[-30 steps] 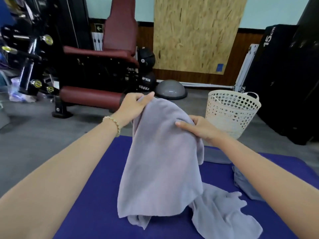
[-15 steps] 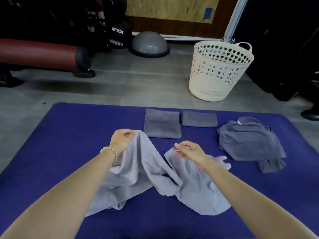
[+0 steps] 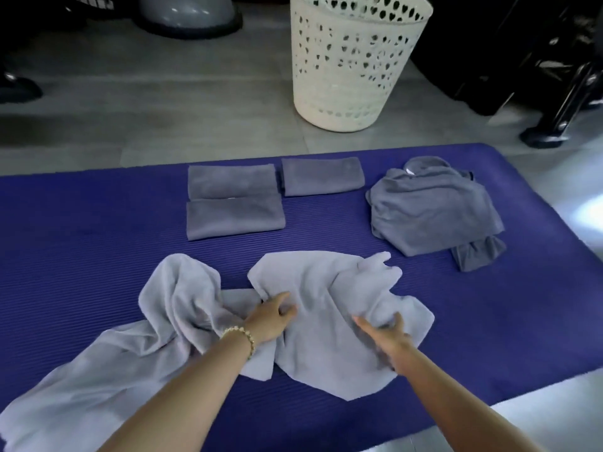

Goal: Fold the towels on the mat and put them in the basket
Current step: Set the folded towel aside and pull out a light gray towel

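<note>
A light grey towel [image 3: 326,288] lies crumpled across the purple mat [image 3: 81,239] in front of me. My left hand [image 3: 270,318], with a bead bracelet at the wrist, pinches a fold near the towel's middle. My right hand [image 3: 385,334] rests on the towel's right part with fingers stretched out. Three folded darker grey towels [image 3: 235,216] lie in a group at the mat's far side. An unfolded dark grey pile [image 3: 430,210] sits to their right. The white perforated basket [image 3: 352,60] stands on the floor beyond the mat.
A grey dome-shaped balance trainer [image 3: 186,11] sits on the grey floor at the back left. Black gym equipment [image 3: 554,76] with a foot stands at the back right. The mat's right edge runs near the pile.
The towel, first held up in the air by both hands, has come down and now lies spread on the mat. My view has tilted down. My right hand has loosened on the cloth.
</note>
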`<state>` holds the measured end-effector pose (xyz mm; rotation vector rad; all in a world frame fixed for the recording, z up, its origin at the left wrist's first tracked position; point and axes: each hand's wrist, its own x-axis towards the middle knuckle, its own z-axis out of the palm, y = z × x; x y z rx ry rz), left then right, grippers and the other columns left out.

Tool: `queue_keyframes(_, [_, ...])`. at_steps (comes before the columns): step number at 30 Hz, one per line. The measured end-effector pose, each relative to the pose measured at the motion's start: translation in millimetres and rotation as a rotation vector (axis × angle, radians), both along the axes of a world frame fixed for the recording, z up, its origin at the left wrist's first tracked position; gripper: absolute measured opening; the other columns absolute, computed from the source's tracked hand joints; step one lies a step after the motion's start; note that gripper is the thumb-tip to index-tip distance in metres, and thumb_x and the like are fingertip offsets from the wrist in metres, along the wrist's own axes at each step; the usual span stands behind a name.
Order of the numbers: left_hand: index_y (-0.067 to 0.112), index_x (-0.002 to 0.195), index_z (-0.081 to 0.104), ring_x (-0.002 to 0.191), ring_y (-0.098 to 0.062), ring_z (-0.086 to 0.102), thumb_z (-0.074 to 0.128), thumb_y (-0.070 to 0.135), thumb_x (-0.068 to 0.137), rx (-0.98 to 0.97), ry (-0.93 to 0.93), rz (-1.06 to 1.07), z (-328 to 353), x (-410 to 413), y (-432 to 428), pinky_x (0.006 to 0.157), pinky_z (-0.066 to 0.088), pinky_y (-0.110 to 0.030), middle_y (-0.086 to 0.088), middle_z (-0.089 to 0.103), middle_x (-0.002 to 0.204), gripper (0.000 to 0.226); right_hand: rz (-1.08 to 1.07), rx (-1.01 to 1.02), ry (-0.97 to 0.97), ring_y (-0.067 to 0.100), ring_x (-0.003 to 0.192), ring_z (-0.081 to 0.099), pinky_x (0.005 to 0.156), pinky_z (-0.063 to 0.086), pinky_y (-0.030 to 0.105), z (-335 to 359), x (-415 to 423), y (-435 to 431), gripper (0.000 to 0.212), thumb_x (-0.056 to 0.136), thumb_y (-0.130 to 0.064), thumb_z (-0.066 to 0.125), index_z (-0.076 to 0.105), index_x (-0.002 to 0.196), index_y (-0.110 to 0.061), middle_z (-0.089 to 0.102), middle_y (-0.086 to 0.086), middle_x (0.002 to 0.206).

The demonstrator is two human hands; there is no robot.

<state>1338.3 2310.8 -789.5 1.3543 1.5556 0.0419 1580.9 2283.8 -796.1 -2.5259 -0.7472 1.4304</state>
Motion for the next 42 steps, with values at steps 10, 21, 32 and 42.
queue_keyframes(10, [0.023, 0.135, 0.046, 0.101, -0.007, 0.053, 0.028, 0.046, 0.102, 0.002, -0.014, -0.150, -27.0, 40.9, 10.0, 0.092, 0.035, -0.021, 0.005, 0.058, 0.122, 0.045, -0.055, 0.320, 0.429, 0.013, 0.120, 0.056, 0.100, 0.049, 0.036, -35.6, -29.1, 2.0, 0.108, 0.045, -0.071, 0.083, 0.045, 0.135, -0.026, 0.060, -0.008, 0.128])
queue_keyframes(21, [0.030, 0.117, 0.060, 0.118, -0.003, 0.050, 0.020, 0.035, 0.104, 0.132, -0.446, 0.059, 9.9, 88.0, 30.1, 0.092, 0.033, -0.002, 0.014, 0.057, 0.123, 0.043, -0.001, 0.666, 0.272, 0.018, 0.091, 0.070, 0.083, 0.058, 0.041, 40.5, 43.7, 39.5, 0.036, 0.073, -0.027, 0.083, 0.068, 0.102, -0.012, 0.073, 0.002, 0.097])
queue_keyframes(32, [0.025, 0.144, 0.038, 0.132, -0.005, 0.034, 0.029, 0.045, 0.101, 0.497, -0.301, -0.114, 83.5, 146.5, 104.8, 0.104, 0.022, -0.007, 0.010, 0.038, 0.147, 0.049, 0.092, 0.955, -0.248, 0.025, 0.101, 0.062, 0.075, 0.047, 0.028, 181.6, 160.7, 166.2, 0.039, 0.084, -0.027, 0.071, 0.061, 0.115, -0.006, 0.064, 0.007, 0.105])
queue_keyframes(42, [0.023, 0.144, 0.037, 0.136, -0.017, 0.035, 0.032, 0.053, 0.097, 0.343, 0.290, -0.184, 13.9, 15.3, 61.6, 0.109, 0.033, -0.037, 0.004, 0.042, 0.146, 0.056, 0.303, 0.555, -0.195, 0.026, 0.143, 0.025, 0.115, 0.023, 0.036, 96.7, 114.8, 137.9, 0.080, 0.089, -0.035, 0.065, 0.020, 0.151, -0.013, 0.023, 0.007, 0.157])
